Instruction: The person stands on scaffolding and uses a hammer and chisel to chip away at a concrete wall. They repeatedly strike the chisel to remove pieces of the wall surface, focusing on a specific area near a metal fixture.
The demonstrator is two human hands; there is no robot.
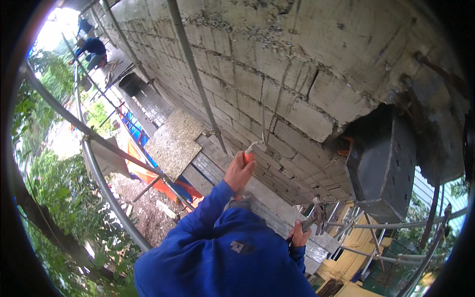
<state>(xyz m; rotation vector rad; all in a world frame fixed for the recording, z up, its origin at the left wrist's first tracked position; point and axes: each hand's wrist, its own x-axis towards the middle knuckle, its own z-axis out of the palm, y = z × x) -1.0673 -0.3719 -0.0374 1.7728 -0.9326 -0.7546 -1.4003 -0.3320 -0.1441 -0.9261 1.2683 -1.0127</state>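
My left hand (239,172) is closed around the orange handle of a trowel (263,129), reaching out toward the block wall (237,84). The trowel's thin blade shows nearly edge-on and points up along the wall face; whether it touches the blocks I cannot tell. Lower and to the right, my right hand (299,234) grips a hammer (318,217) by its handle, the metal head standing up beyond my fingers. A broken opening in the wall lies to the right of both hands, with a dark steel beam (381,163) set in it.
Metal scaffold pipes (114,198) run along the left, with one pole (190,59) against the wall. Planks (267,213) and a plywood sheet (173,141) form the walkway. Farther along are a black bucket (131,85) and a crouching person (94,49). Trees stand beyond the pipes.
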